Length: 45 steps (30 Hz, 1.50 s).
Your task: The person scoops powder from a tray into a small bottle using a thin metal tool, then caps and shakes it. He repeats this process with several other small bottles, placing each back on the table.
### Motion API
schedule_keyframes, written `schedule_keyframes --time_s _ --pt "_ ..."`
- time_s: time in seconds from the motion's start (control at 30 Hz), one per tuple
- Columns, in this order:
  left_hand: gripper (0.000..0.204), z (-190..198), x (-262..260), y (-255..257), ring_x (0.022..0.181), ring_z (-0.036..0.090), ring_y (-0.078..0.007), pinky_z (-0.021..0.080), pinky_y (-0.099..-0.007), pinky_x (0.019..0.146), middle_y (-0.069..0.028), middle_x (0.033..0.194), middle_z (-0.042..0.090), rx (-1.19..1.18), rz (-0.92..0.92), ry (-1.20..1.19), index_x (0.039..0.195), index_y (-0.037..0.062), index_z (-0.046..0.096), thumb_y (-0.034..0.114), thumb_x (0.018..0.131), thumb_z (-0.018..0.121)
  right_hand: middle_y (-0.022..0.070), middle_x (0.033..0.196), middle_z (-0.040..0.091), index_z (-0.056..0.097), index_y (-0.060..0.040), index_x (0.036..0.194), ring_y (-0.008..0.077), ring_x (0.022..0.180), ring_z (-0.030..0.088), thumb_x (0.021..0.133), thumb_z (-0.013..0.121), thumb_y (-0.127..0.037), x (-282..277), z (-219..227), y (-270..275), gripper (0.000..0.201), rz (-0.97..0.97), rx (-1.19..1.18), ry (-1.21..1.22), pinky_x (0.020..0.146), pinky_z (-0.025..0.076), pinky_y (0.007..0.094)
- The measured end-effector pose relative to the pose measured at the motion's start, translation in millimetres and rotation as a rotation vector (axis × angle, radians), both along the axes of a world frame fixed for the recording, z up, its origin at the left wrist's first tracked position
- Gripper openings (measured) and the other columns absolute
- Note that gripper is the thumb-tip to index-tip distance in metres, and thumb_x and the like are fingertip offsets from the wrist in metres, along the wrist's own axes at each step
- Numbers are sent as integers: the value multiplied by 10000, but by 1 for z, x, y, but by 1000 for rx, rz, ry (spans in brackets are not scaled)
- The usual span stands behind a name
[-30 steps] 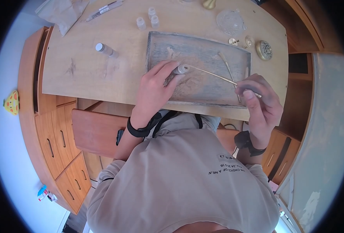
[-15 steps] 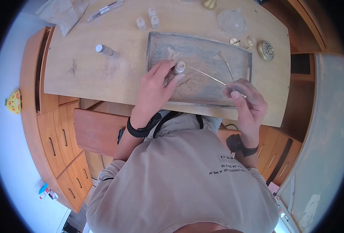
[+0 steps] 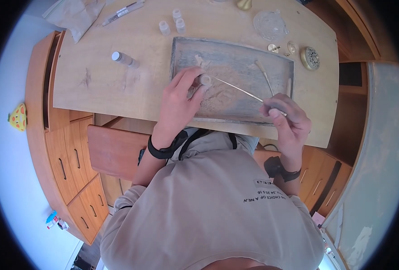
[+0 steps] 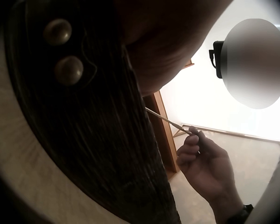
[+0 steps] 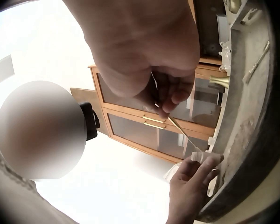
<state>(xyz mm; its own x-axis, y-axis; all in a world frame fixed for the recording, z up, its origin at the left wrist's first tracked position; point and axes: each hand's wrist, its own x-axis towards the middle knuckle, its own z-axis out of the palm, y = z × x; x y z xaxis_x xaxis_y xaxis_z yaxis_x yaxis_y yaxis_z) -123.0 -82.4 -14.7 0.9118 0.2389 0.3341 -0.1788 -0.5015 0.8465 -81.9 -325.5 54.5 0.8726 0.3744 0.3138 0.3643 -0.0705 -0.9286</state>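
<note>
My left hand (image 3: 179, 96) holds a small clear bottle (image 3: 205, 80) between thumb and fingers over the left half of a grey tray (image 3: 231, 42). The bottle has no cap on, and its round mouth faces up toward the head camera. In my right hand (image 3: 292, 114) I pinch a thin brass-coloured rod (image 3: 242, 90), its far tip right at the bottle's mouth. The right wrist view shows the same bottle (image 5: 207, 157) from the side, with the rod (image 5: 184, 133) slanting down to it. Brown powder (image 3: 219, 96) lies spread in the tray.
A brass tool (image 3: 262, 69) with a wide end lies in the tray's right part. Behind the tray stand several small bottles (image 3: 165, 28) and a glass dish (image 3: 270, 25). A pierced brass lid (image 3: 310, 58) sits right, a capped bottle (image 3: 122, 58) left, near a marker (image 3: 124, 11).
My right hand has moved left, bringing the rod's tip to the bottle's mouth. The bottle has turned from tilting right to facing up, and shifted slightly left.
</note>
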Motion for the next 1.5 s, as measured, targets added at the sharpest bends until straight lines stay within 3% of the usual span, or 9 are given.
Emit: schedule_keyframes --time_s 0.27,0.37,0.47,0.57,0.67,0.87,1.07,1.17,1.5 --pt "320 -1 0 0 803 675 -191 553 -295 725 -110 1025 694 -7 -9 19 1125 17 658 -3 829 776 136 859 684 701 90 1054 186 797 640 929 643 -7 -7 -3 6 169 -54 21 6 718 499 281" --pt "318 2 -1 -1 793 675 -183 551 -291 712 -106 1005 696 -12 8 39 1121 17 665 4 825 784 138 860 683 701 92 1058 189 798 650 931 645 -12 -2 -1 1 173 46 -54 4 721 508 279" --pt "314 3 -1 -2 778 672 -175 548 -289 695 -102 989 697 -24 3 52 1118 19 672 13 826 789 142 856 682 701 94 1062 190 803 654 931 648 -15 -8 -6 7 178 -131 76 68 728 516 288" --pt "311 2 -2 -2 762 666 -166 544 -288 680 -100 973 696 -21 9 52 1116 19 675 25 829 793 142 860 682 702 92 1070 189 810 653 935 649 -20 -4 -2 2 183 38 -36 13 735 520 297" --pt "309 1 -1 -2 746 658 -158 539 -285 668 -97 963 693 -12 8 52 1114 12 673 34 831 795 142 868 684 702 91 1074 190 816 653 934 650 -21 -5 -6 3 187 -107 50 68 740 520 298" --pt "309 1 -1 -2 737 646 -156 529 -282 663 -93 956 690 -1 7 37 1114 3 669 35 833 794 126 876 689 709 80 1068 173 803 642 948 653 -47 -2 -7 -2 183 19 90 104 732 513 291" --pt "321 1 -1 -2 749 654 -188 534 -297 662 -111 985 684 9 20 12 1130 2 654 30 837 783 72 838 687 725 52 1051 120 769 614 1006 625 -134 8 -22 -21 216 -259 139 314 722 495 262" --pt "316 1 -1 -1 756 674 -239 547 -329 640 -129 998 676 33 2 3 1135 -3 638 36 848 764 58 823 692 731 47 1045 107 751 604 1021 616 -177 9 -30 -25 253 -234 -86 387 729 491 250" --pt "353 -3 0 1 764 635 -192 528 -279 663 -87 1060 687 101 -24 -15 1115 39 694 -12 776 775 77 846 702 714 64 1059 115 769 607 1023 612 -170 13 -49 -21 259 -204 219 587 726 470 259"
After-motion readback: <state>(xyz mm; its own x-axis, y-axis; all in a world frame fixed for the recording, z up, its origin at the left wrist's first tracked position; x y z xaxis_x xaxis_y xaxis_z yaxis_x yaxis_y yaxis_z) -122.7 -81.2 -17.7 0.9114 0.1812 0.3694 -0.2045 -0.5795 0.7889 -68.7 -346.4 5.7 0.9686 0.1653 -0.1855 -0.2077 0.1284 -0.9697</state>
